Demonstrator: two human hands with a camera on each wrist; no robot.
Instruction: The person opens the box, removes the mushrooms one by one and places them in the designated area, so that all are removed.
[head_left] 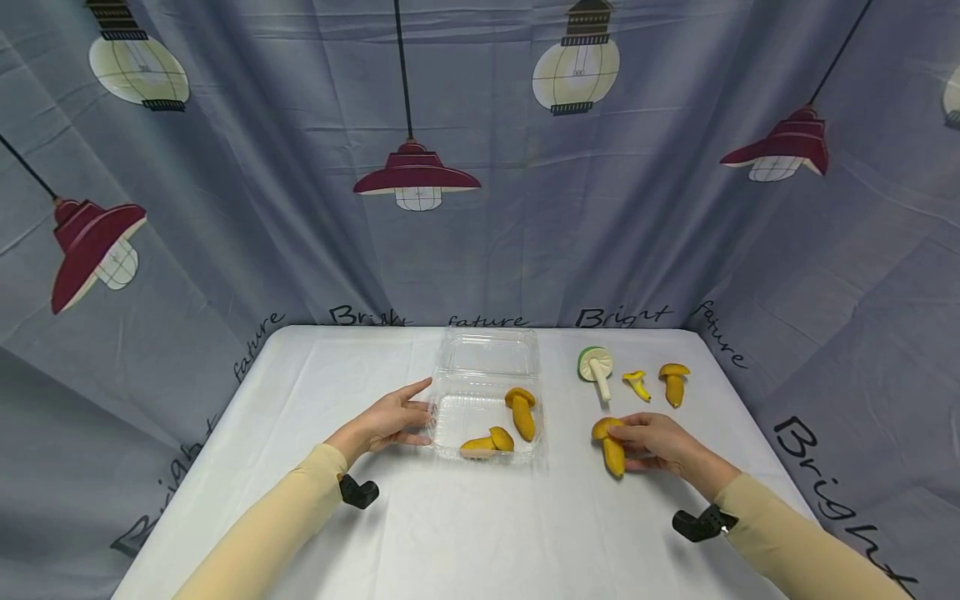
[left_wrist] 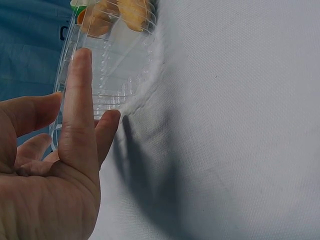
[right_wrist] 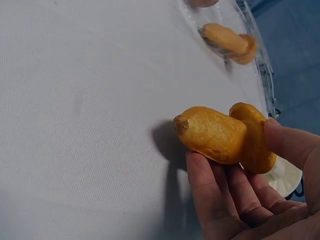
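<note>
The open clear plastic box [head_left: 468, 414] holds two yellow-brown mushrooms [head_left: 523, 422].

A grey-blue curtain [head_left: 480, 258] printed with red lamps [head_left: 417, 172], pale bulbs [head_left: 576, 77] and black lettering [head_left: 622, 317] hangs behind and beside the white worktop [head_left: 465, 533].

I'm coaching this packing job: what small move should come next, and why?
Probably move the yellow mushroom held by the right hand over the clear container: its lid is open, two similar mushrooms already lie inside, and the left hand is at its left edge.
</note>
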